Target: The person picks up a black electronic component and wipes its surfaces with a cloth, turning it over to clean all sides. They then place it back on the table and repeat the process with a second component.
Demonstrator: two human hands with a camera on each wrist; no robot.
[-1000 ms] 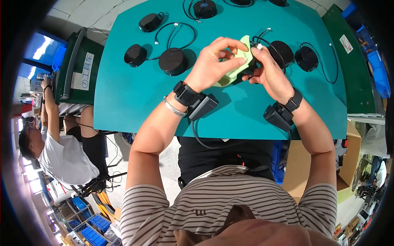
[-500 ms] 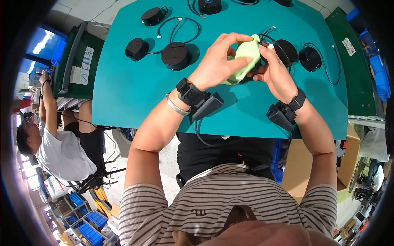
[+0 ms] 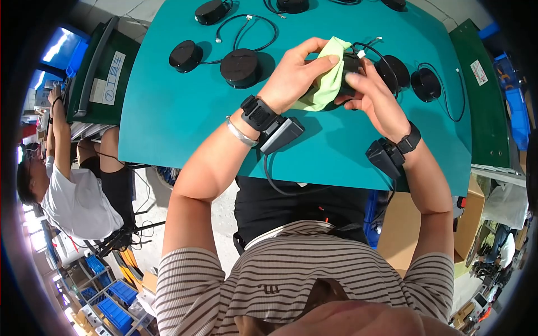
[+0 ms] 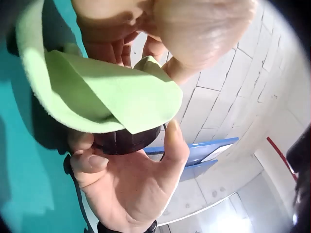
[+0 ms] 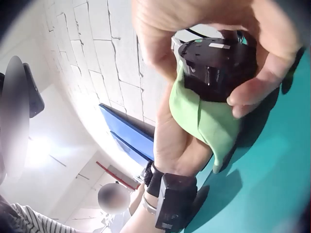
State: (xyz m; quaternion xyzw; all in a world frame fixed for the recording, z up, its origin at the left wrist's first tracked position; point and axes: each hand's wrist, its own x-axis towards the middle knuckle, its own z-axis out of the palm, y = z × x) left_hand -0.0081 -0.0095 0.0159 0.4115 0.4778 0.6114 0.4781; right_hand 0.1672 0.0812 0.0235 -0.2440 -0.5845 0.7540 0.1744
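Above the green table my left hand [image 3: 291,75] pinches a light green cloth [image 3: 329,84] between thumb and fingers. The cloth lies against one side of a black round puck-like device [image 5: 218,68] with a cable and white plug [image 3: 361,54]. Thumb and fingers of my right hand [image 3: 378,101] grip that device by its rim from the other side. In the left wrist view the cloth [image 4: 126,97] covers most of the device, leaving a dark edge [image 4: 129,141] above the right palm. A small pale label [image 5: 219,46] shows on the device in the right wrist view.
Several more black round devices with cables lie on the table [image 3: 185,129], one [image 3: 240,68] left of my hands and one [image 3: 426,84] to the right. Dark green cabinets flank the table. Another person [image 3: 84,196] sits at the left, and a cardboard box [image 3: 400,229] stands below the right edge.
The cloth, bunched over the device half a second ago, now hangs back so more of the black device shows. My right thumb has shifted onto the device. The head view has tilted slightly.
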